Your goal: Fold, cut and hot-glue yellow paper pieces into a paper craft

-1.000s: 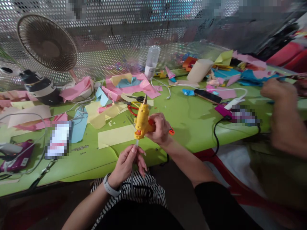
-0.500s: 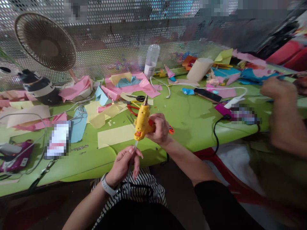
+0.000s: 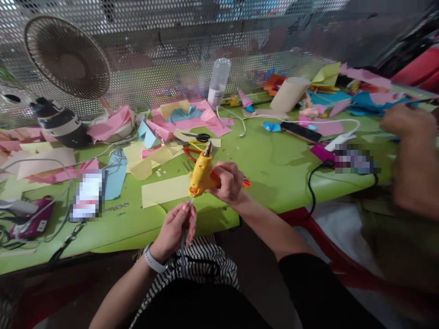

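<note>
1. Above the green bench (image 3: 274, 183), the right hand (image 3: 228, 183) grips a yellow glue gun (image 3: 200, 176), fingers closed around its handle; the left hand (image 3: 174, 226) pinches a slender glue stick (image 3: 183, 253) at its rear.
2. The gun looks light and stiff, best held by the handle, clear of its possibly hot nozzle (image 3: 207, 149).
3. Behind stands a clear bottle (image 3: 220, 73), contents uncertain.

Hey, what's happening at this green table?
Someone is holding a yellow glue gun by its handle in the right hand, nozzle pointing up and away. The left hand pinches a thin, translucent stick at the gun's back end. Sheets and scraps of colored paper lie around on the table, and a co-worker's arm reaches in from the right.
</note>
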{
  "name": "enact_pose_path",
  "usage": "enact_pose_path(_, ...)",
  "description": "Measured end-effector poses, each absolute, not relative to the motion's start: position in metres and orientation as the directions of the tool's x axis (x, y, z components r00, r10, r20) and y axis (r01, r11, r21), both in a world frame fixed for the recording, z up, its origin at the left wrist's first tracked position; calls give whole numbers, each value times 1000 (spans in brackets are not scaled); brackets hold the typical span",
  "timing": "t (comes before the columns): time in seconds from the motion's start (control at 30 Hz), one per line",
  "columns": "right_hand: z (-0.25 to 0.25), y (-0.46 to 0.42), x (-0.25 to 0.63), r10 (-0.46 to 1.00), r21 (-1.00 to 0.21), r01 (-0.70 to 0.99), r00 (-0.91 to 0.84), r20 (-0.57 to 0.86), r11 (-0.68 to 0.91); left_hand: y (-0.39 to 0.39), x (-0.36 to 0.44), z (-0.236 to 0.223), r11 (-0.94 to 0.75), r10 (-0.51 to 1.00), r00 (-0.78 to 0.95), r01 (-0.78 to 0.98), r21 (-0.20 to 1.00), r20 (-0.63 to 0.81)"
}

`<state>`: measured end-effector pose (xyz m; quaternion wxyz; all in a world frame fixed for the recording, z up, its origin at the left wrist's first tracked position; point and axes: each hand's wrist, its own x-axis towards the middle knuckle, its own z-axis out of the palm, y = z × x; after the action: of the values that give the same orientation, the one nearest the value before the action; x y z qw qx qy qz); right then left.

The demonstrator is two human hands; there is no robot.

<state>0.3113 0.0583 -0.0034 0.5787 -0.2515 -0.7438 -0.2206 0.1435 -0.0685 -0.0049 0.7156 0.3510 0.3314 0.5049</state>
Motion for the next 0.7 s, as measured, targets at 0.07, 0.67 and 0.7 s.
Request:
enact_pose_path(0.07,-6,58,312,155,23,641,-220,963,767,-68,141,-3,257,953,270,-486,835,-136)
enact_pose_path(0.67,-7,70,298,494,-283,647,-167,854,708,-46,157,32,279,943,304,-510,814,-132)
enact_pose_path(0.7,-7,72,297,516,-306,649,-157,842,697,-43,158,34,295,939,314,-520,801,-142)
